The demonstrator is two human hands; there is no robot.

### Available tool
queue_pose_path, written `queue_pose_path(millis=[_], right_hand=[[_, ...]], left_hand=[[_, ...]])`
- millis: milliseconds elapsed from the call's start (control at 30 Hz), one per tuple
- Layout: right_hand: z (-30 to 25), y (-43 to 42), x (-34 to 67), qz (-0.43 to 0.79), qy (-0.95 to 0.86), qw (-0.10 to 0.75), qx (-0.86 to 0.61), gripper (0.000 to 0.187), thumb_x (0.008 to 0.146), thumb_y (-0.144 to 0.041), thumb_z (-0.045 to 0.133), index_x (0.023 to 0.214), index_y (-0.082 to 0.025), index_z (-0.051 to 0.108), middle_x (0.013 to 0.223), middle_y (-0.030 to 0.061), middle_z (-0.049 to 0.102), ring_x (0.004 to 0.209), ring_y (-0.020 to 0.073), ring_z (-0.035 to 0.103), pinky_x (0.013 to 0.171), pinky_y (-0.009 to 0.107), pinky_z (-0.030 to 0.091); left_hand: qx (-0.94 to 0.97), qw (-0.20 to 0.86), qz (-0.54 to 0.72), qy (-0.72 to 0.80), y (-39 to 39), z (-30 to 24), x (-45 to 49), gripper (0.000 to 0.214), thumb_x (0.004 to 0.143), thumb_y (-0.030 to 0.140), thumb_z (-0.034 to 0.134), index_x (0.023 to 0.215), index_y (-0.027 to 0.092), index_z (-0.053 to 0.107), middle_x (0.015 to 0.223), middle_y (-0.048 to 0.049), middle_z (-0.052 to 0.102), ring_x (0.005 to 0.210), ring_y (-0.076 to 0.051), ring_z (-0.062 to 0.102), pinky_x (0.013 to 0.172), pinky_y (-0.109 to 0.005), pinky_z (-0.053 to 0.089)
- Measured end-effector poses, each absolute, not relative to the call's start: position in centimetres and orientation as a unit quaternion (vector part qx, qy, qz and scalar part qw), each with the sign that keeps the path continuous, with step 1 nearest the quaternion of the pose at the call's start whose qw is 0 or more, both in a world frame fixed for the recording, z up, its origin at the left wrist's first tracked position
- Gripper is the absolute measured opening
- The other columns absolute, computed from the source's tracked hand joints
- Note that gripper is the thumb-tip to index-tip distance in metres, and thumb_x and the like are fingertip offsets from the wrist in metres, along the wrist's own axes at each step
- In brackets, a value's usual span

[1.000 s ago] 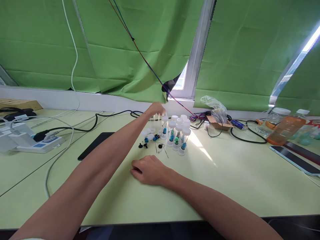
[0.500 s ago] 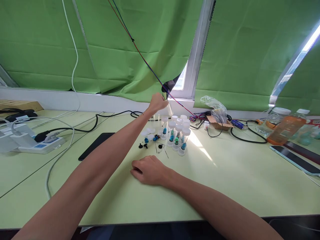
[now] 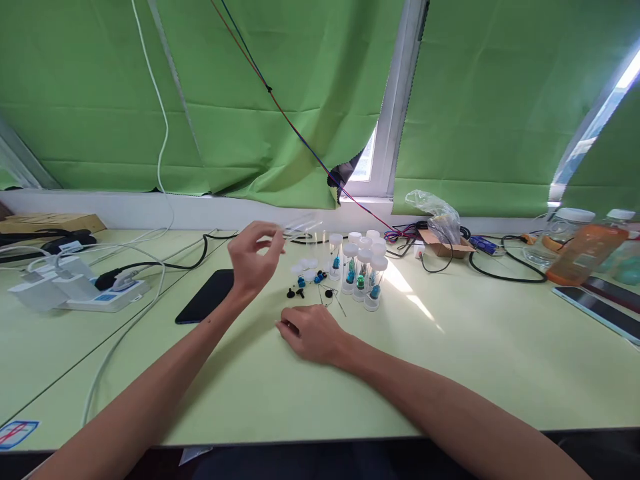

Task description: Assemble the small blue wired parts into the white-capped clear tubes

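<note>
My left hand (image 3: 253, 257) is raised above the table, its fingers pinched on a clear empty vial (image 3: 300, 227) that points to the right. My right hand (image 3: 311, 333) rests on the pale green table (image 3: 475, 360) with its fingers curled under; what they hold, if anything, is hidden. Just beyond it stand several clear vials with white caps (image 3: 361, 267), holding blue and green pieces. Loose white caps and small blue and black parts (image 3: 306, 283) lie to their left, with thin wire pins beside them.
A black phone (image 3: 207, 297) lies left of the hands, and a white power strip (image 3: 75, 293) with cables lies further left. A plastic bag on a small box (image 3: 436, 227), black cables, an orange bottle (image 3: 580, 257) and another phone (image 3: 600, 313) sit at the right. Green blinds hang behind.
My left hand has drawn back from the far row of vials toward me, carrying a clear vial. The right hand stayed on the table. The view shifted slightly left.
</note>
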State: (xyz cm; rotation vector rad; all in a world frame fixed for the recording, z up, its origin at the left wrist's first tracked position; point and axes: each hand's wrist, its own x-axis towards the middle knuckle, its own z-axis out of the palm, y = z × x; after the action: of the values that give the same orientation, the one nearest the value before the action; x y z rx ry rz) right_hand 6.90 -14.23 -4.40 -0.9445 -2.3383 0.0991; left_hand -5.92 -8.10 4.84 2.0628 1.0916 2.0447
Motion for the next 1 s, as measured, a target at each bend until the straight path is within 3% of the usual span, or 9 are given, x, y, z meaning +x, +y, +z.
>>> queue_pose_path(millis=[100,300,467,567,700,867,1000], right_hand=[[-4.4,-14.0,6.9,0.031,-0.844,0.373,-0.384,0.025,0.099,-0.026,0.039,0.090,-0.017,0.060,0.079,0.0029,0.063,0.066,0.0107,0.053,0.060,0.023,0.033],[-4.2,-13.8,7.3,0.021,-0.780,0.473,-0.410,0.030,0.099,-0.034,0.038,0.116,-0.016,0.056,0.102,0.0095,0.061,0.068,0.0113,0.056,0.058,0.024,0.040],[-4.4,-12.9,7.9,0.020,-0.759,0.466,-0.455,0.043,0.094,-0.033,0.049,0.134,-0.020,0.043,0.126,0.0138,0.048,0.076,0.0136,0.058,0.057,0.026,0.044],[-4.4,-12.2,8.2,0.041,-0.773,0.431,-0.463,0.046,0.091,-0.032,0.054,0.135,-0.021,0.044,0.128,0.0128,0.049,0.086,0.0170,0.061,0.067,0.030,0.050],[-4.3,-11.8,8.4,0.062,-0.788,0.394,-0.469,0.037,0.091,-0.029,0.056,0.126,-0.020,0.051,0.120,0.0103,0.057,0.097,0.0202,0.061,0.079,0.033,0.050],[-4.4,-11.6,8.6,0.080,-0.788,0.384,-0.475,0.031,0.089,-0.029,0.058,0.119,-0.019,0.054,0.117,0.0092,0.061,0.084,0.0187,0.063,0.076,0.033,0.048],[-4.5,-11.5,8.7,0.101,-0.775,0.401,-0.477,0.038,0.089,-0.028,0.058,0.124,-0.019,0.047,0.117,0.0091,0.062,0.088,0.0205,0.063,0.075,0.034,0.048]], left_hand=[[0.665,0.019,0.662,0.346,-9.6,3.2,-7.7,0.008,0.076,0.024,0.062,0.070,0.019,0.064,0.081,-0.0035,0.066,0.068,-0.014,0.062,0.050,-0.024,0.054],[0.660,0.116,0.639,0.378,-9.9,1.5,-9.5,0.015,0.072,0.019,0.056,0.058,0.020,0.061,0.065,-0.0002,0.060,0.048,-0.010,0.051,0.042,-0.023,0.045],[0.662,0.197,0.617,0.377,-9.8,0.9,-9.4,0.019,0.069,0.016,0.053,0.051,0.019,0.059,0.058,0.0007,0.057,0.042,-0.009,0.046,0.040,-0.024,0.037],[0.662,0.218,0.601,0.390,-10.1,0.8,-9.1,0.019,0.068,0.017,0.053,0.050,0.019,0.058,0.058,0.0005,0.057,0.042,-0.009,0.046,0.040,-0.024,0.037],[0.677,0.214,0.569,0.414,-10.2,0.7,-8.6,0.018,0.069,0.020,0.053,0.051,0.020,0.057,0.059,-0.0003,0.059,0.045,-0.010,0.047,0.043,-0.025,0.039],[0.708,0.194,0.530,0.423,-10.0,0.0,-8.4,0.027,0.083,0.033,0.052,0.061,0.020,0.060,0.053,0.0016,0.052,0.046,-0.011,0.047,0.048,-0.024,0.041],[0.722,0.216,0.495,0.432,-9.9,-0.3,-8.6,0.037,0.092,0.044,0.042,0.072,0.020,0.063,0.054,0.0013,0.053,0.049,-0.012,0.050,0.051,-0.024,0.042]])
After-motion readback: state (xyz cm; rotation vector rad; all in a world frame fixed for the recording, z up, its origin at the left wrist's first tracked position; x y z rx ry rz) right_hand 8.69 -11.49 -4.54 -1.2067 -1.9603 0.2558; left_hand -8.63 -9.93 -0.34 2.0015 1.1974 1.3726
